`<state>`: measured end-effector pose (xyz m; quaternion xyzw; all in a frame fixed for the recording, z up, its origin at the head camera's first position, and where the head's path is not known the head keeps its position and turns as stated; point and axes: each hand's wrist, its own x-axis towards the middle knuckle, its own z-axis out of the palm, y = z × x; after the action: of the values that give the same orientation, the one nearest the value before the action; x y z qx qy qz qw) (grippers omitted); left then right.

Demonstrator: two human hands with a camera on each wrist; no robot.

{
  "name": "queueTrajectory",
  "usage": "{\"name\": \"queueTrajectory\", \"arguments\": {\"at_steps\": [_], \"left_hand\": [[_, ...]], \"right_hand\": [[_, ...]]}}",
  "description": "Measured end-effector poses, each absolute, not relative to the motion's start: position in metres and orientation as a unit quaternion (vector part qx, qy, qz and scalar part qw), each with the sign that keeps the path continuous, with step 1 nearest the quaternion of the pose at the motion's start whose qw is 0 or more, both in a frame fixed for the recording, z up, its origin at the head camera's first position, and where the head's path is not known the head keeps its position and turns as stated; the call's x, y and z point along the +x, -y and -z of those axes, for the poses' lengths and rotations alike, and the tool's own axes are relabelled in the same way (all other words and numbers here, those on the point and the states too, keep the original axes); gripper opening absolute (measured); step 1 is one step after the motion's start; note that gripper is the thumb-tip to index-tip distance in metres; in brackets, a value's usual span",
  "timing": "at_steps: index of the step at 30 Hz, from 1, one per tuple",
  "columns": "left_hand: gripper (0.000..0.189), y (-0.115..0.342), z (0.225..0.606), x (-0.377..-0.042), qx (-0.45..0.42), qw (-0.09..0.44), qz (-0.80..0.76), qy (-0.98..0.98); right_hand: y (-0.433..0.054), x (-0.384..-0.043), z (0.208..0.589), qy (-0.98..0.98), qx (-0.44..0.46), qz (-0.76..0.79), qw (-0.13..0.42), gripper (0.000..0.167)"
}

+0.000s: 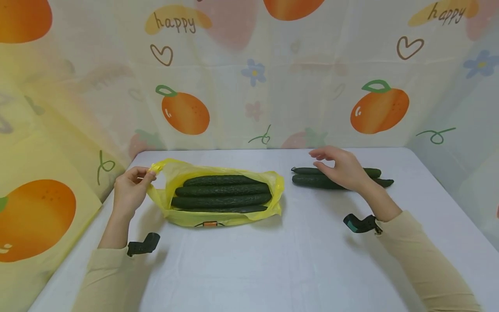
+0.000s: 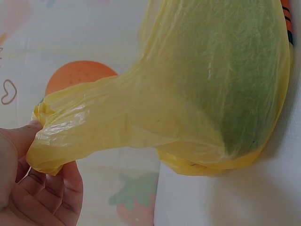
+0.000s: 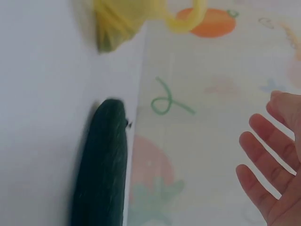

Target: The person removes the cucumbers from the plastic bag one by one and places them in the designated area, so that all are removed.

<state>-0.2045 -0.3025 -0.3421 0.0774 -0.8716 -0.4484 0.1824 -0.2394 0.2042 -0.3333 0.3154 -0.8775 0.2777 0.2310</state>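
Observation:
Several dark green cucumbers (image 1: 224, 190) lie side by side in a yellow plastic bag (image 1: 277, 190), whose mouth gapes upward. My left hand (image 1: 132, 188) pinches the bag's left handle between thumb and fingers; in the left wrist view the handle (image 2: 89, 125) stretches from the hand to the bag. Over at the right, two more cucumbers (image 1: 319, 182) rest on the table. Above them hovers my right hand (image 1: 343, 167), fingers relaxed and apart, holding nothing. The right wrist view shows one cucumber (image 3: 101, 165) beside that hand (image 3: 282, 160).
A white cloth covers the table (image 1: 249, 268). Behind it and at both sides hangs a printed curtain (image 1: 249, 86) with oranges and flowers. A small dark wrist camera (image 1: 144, 244) sits on the left sleeve, another camera (image 1: 358, 223) on the right.

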Motion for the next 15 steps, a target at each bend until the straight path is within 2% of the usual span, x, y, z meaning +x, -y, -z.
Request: {"name": "queueTrajectory", "arguments": {"at_steps": [15], "left_hand": [[0.024, 0.301, 0.343, -0.206, 0.077, 0.180, 0.450, 0.871]], "right_hand": [[-0.152, -0.238, 0.323, 0.850, 0.354, -0.332, 0.204, 0.031]]}}
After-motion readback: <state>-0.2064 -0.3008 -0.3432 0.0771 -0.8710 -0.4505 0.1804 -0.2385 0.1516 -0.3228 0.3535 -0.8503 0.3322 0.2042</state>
